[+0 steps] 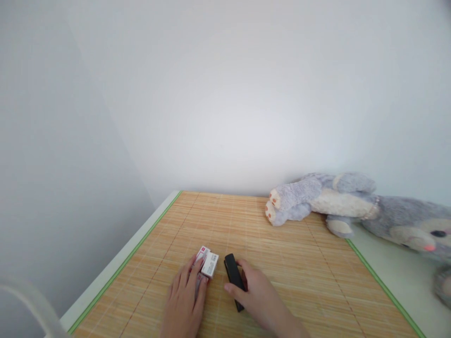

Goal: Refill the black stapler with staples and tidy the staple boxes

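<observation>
On a bamboo mat [282, 253], my left hand [185, 300] lies palm down with fingers stretched out, its fingertips resting on a small white and red box [207, 263]. My right hand [255, 295] curls round a black elongated object, like a stapler [233, 277], with thumb on its left side and fingers on its right. The box and the black object lie side by side, a small gap between them.
A grey and cream plush rabbit [352, 204] lies on its side at the mat's far right corner, partly off the mat. White walls [225, 94] stand close behind and to the left. The mat has a green border [141, 239] on a white surface.
</observation>
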The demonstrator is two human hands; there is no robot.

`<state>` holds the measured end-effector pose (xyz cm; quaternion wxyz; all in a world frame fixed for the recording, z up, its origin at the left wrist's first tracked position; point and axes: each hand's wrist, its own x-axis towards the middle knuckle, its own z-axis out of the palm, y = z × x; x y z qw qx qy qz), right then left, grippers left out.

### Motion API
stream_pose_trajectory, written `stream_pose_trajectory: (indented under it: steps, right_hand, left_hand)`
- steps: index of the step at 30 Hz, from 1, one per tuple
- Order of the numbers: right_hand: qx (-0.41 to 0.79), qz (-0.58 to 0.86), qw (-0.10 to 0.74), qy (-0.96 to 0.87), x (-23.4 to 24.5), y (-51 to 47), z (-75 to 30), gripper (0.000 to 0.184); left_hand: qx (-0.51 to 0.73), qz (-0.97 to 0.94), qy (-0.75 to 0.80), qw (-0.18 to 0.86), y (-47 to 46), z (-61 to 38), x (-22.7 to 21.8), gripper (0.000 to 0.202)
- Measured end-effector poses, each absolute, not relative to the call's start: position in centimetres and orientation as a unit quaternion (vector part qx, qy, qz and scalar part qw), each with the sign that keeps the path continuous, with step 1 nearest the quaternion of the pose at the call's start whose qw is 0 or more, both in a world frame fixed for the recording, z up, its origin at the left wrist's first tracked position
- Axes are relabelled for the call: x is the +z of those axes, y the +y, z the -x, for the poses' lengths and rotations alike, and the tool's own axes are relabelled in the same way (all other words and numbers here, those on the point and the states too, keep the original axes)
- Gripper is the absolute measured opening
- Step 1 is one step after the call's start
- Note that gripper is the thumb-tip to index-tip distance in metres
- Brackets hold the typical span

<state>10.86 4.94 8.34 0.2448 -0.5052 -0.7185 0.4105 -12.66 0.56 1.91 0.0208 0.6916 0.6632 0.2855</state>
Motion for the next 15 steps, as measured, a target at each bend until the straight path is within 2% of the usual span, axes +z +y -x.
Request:
stream_pose_trajectory:
  steps: [3,5,8,15]
  right_hand:
    - [0.484,0.455,0.282,-0.692,8.0,4.1,-8.0,0.045]
    - [0.512,0.435,0.279,-0.686,7.9,3.7,-6.6,0.056]
    - [0.485,0.426,0.272,-0.714,8.0,3.5,-5.1,0.070]
    - [0.348,0.465,0.223,-0.783,7.6,4.2,-1.9,0.054]
  left_hand:
    - [0.300,-0.695,0.652,0.036,0.6,12.9,1.8,0.054]
    - [0.321,-0.685,0.652,0.052,0.7,13.3,1.6,0.054]
    - [0.352,-0.650,0.670,0.070,0.8,14.2,1.2,0.053]
    - [0.368,-0.611,0.700,0.044,1.9,17.6,1.3,0.047]
